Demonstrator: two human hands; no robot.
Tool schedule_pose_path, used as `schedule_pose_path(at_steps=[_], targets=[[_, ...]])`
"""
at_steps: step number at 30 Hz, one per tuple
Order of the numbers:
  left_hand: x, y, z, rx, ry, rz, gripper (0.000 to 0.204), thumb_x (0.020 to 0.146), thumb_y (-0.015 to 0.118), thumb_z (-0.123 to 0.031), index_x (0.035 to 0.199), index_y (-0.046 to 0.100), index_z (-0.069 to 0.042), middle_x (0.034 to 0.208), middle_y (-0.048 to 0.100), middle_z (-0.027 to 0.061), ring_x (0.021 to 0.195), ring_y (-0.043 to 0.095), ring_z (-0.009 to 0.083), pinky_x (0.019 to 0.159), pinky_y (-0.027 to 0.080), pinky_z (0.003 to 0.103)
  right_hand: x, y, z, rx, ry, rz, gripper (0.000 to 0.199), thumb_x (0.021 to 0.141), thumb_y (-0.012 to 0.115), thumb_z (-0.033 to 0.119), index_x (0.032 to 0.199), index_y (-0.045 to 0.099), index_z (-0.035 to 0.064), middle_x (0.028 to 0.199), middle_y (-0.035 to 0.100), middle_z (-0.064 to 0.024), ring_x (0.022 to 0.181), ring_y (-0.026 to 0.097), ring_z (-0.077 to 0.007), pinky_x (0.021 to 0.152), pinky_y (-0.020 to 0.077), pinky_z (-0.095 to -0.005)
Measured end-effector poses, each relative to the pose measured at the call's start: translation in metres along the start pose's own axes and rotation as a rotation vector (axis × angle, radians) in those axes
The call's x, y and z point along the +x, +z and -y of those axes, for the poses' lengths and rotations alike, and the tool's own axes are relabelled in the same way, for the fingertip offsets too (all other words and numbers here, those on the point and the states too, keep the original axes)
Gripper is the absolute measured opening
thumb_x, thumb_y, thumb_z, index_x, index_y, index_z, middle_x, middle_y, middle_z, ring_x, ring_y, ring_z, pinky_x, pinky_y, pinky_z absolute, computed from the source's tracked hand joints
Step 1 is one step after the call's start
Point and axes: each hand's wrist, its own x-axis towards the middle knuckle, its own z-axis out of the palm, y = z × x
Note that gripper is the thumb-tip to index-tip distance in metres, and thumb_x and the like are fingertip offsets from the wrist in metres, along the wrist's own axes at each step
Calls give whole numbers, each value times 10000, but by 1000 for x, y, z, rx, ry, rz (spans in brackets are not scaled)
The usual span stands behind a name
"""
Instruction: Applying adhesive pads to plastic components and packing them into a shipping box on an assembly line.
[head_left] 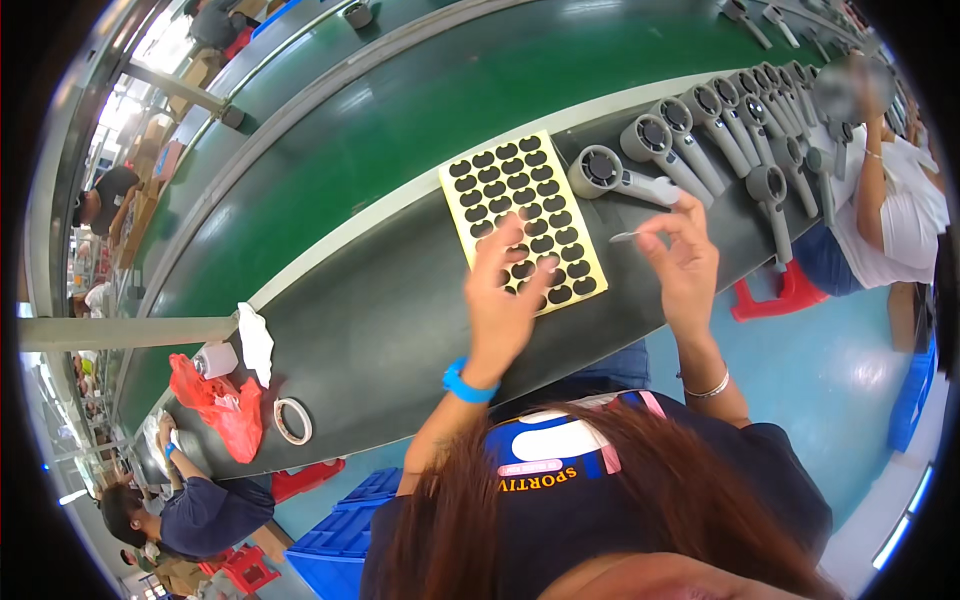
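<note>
A pale yellow sheet with rows of black rounded stickers lies on the dark worktop. My left hand hovers over its lower part, fingers spread, with nothing seen in them. To the right of the sheet, my right hand pinches a small, thin, pale piece between thumb and finger; its exact kind is too small to tell. Just beyond that hand lies a grey handheld fan, its round head toward the sheet. The fan's handle ends close to my right fingertips, and whether they touch is unclear.
Several more grey handheld fans line the worktop to the right, where a person in white sits. A green conveyor belt runs behind. At left are a red plastic bag, a tape roll and another person.
</note>
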Motion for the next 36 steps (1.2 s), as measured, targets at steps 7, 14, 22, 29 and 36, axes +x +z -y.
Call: schedule_pose_path(at_steps=[7, 14, 22, 29, 36], targets=[[7, -65, 21, -344, -533, -235, 688, 845, 627, -85, 1400, 239, 31, 1406, 271, 269, 1247, 401, 297, 987, 405, 379, -4, 14, -41, 372, 86, 418, 344, 791, 674, 268, 1023, 637, 17, 1365, 365, -145, 1281, 363, -293, 1064, 259, -440], [19, -41, 39, -145, -548, -174, 772, 796, 702, -88, 1374, 219, 83, 1223, 511, 248, 1028, 592, 245, 806, 522, 325, 3, 34, -54, 436, 62, 545, 410, 792, 660, 313, 1060, 623, 4, 1366, 348, -175, 1254, 384, -295, 1060, 256, -438], [7, -37, 42, 299, -371, -183, 497, 834, 607, -108, 1278, 411, 3, 1071, 636, 196, 955, 645, 282, 822, 489, 348, -3, 34, -60, 633, 177, 451, 320, 828, 643, 169, 1094, 593, -2, 1365, 341, -162, 1244, 401, -268, 1036, 339, -434], [-27, -108, 58, 508, -439, -174, 489, 810, 638, -74, 1248, 460, 49, 1127, 562, 187, 953, 579, 234, 813, 473, 323, -2, 23, -45, 785, 456, 221, 124, 846, 588, -14, 961, 619, 20, 1280, 466, -104, 1189, 480, -228, 974, 433, -408], [18, 17, -18, 609, 55, 128, 409, 786, 635, -36, 1183, 540, -18, 1215, 520, 150, 1092, 499, 320, 927, 384, 395, -12, -73, -12, 657, 161, -152, 67, 888, 548, 60, 932, 587, 28, 1288, 469, -136, 1254, 431, -317, 1005, 388, -529]])
